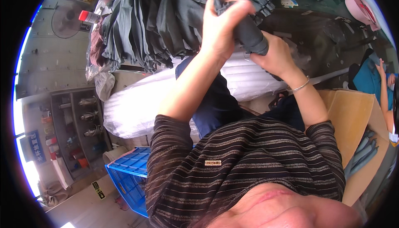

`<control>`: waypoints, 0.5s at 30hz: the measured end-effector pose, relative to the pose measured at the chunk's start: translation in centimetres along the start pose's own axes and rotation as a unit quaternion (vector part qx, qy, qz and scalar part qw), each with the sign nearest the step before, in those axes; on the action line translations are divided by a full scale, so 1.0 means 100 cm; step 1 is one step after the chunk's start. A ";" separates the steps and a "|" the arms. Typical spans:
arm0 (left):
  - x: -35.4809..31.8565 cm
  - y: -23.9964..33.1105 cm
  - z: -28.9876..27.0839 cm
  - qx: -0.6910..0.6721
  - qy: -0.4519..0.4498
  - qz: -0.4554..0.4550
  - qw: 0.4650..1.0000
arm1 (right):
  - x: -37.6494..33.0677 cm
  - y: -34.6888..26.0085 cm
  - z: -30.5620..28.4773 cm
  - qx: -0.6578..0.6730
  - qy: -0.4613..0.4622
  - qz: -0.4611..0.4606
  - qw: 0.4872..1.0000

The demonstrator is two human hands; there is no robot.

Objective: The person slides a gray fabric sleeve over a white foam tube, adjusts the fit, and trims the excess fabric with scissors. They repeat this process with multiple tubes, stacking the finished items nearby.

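Overhead, left hand and right hand grip rolled dark cloth.

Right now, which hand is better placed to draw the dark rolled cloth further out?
Probably the left hand: its fingers wrap the free upper end of the dark rolled cloth. The right hand grips the lower end, steadying it above the pile of grey garments.

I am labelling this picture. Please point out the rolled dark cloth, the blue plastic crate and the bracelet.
rolled dark cloth (251,34): head view, middle of the roll.
blue plastic crate (131,178): head view, its side wall.
bracelet (300,86): head view, band at the right wrist.
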State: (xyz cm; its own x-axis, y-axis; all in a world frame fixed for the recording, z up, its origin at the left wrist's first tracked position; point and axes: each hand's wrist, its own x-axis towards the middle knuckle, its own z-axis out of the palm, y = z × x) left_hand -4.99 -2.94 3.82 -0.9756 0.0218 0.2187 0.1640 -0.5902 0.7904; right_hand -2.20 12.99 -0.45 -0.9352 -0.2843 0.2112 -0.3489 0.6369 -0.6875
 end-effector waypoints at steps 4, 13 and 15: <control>-0.003 -0.010 0.017 0.024 0.012 0.008 1.000 | -0.003 0.002 0.007 0.043 0.034 -0.004 0.998; -0.007 -0.019 -0.008 -0.037 -0.042 -0.085 0.995 | 0.010 -0.007 -0.002 0.006 0.069 -0.072 0.995; -0.003 -0.009 -0.017 -0.076 -0.040 -0.112 0.990 | 0.018 -0.011 -0.004 0.006 0.039 -0.088 0.995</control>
State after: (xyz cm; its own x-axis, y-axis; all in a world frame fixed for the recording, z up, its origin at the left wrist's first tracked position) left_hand -5.12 -3.79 2.05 -0.9691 0.2261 0.0981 -0.0844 -0.6783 0.7299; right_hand -3.52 12.10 0.95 -0.8617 -0.3338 0.3821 -0.5073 0.5740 -0.6428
